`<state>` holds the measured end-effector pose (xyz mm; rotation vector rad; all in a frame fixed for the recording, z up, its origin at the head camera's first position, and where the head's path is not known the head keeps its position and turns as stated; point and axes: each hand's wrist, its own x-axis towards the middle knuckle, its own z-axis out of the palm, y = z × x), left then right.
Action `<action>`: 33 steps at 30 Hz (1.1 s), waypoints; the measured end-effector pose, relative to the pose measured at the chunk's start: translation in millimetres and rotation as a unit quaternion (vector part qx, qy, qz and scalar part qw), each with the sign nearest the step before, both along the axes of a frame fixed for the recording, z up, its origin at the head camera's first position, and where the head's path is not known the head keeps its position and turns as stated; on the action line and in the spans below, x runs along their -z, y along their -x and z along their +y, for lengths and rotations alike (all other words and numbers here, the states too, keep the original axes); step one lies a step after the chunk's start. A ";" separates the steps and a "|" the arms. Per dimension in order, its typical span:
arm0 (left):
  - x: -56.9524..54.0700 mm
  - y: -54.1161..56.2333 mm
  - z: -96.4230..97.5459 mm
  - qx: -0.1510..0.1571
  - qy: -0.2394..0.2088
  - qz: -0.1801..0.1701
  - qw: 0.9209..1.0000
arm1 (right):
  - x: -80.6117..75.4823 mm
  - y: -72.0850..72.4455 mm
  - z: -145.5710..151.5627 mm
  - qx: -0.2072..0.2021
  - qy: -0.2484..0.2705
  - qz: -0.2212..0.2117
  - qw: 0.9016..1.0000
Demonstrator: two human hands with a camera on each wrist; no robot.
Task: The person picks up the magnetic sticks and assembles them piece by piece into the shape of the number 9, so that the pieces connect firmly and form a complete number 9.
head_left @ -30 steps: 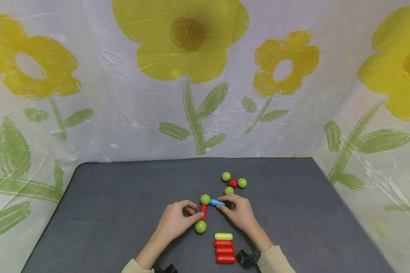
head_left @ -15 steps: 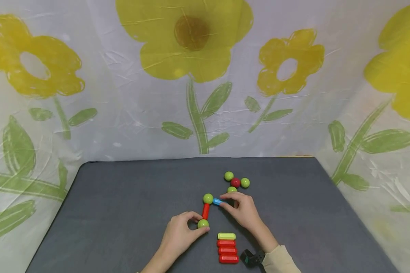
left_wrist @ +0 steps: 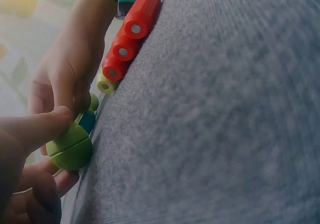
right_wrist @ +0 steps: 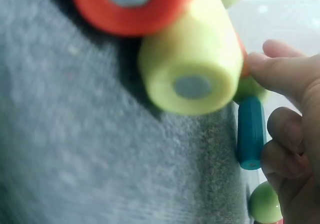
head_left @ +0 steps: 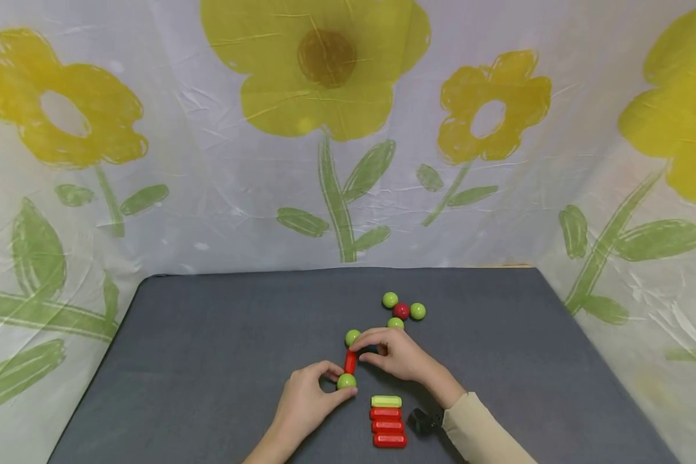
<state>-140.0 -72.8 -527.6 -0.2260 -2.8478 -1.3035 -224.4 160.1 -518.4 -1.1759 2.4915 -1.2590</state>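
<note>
My left hand (head_left: 304, 396) pinches the near green ball (head_left: 346, 381) between thumb and fingers; a seam circles that ball in the left wrist view. A red rod (head_left: 350, 363) runs from it to a far green ball (head_left: 352, 338). My right hand (head_left: 399, 353) pinches the rod's far end with thumb and index finger, partly covering the junction. Mostly hidden beneath that hand in the head view is a blue rod (right_wrist: 251, 134). The right wrist view shows it lying beside the curled fingers, one end against a green ball (right_wrist: 249, 88).
Closer to me lie a yellow-green rod (head_left: 386, 401) and several red rods (head_left: 389, 426) in a stack-like row, pale metal discs in their ends. Beyond my right hand, a red ball (head_left: 401, 311) touches green balls (head_left: 417, 311). A dark grey cloth (head_left: 238, 322) covers the table.
My left hand has moved from the red rod down to the near green ball. My right hand has left the blue rod and shifted left to the red rod's far end.
</note>
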 end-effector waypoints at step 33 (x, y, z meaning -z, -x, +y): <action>0.9 -0.4 -0.7 0.006 -0.011 -0.007 1.000 | 4.4 8.3 -9.2 -0.093 -0.062 0.074 0.991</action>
